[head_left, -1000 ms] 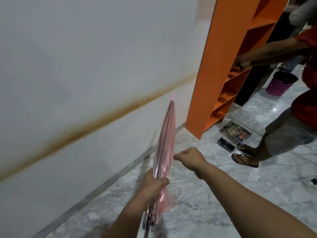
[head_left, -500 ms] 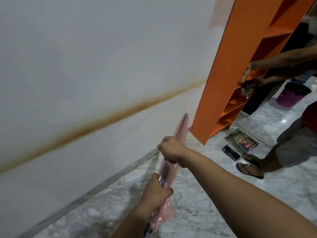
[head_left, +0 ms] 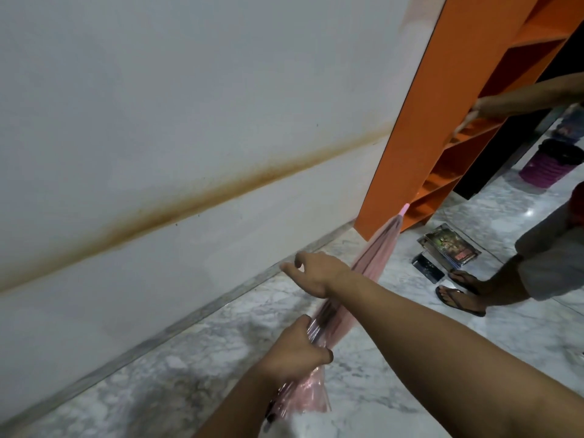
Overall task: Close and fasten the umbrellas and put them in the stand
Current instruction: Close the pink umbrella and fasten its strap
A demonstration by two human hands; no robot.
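A folded pink translucent umbrella (head_left: 377, 251) points away from me towards the foot of the orange shelf, its tip low over the floor. My left hand (head_left: 295, 350) grips the gathered canopy near its lower end, and loose pink film flares out below that hand. My right hand (head_left: 316, 270) crosses over the umbrella to its left side, with thumb and fingers loosely curled and nothing plainly held. No umbrella stand is in view.
A white wall (head_left: 158, 121) with a brown stain line runs along the left. An orange shelf unit (head_left: 420, 121) stands ahead. Another person (head_left: 537, 267) in sandals reaches into it at right. Books (head_left: 448, 248) lie on the marble floor, and a purple bin (head_left: 550, 162) stands behind.
The umbrella has tilted down and to the right, its tip now by the shelf's foot. My right hand came off the canopy and moved across to its left side.
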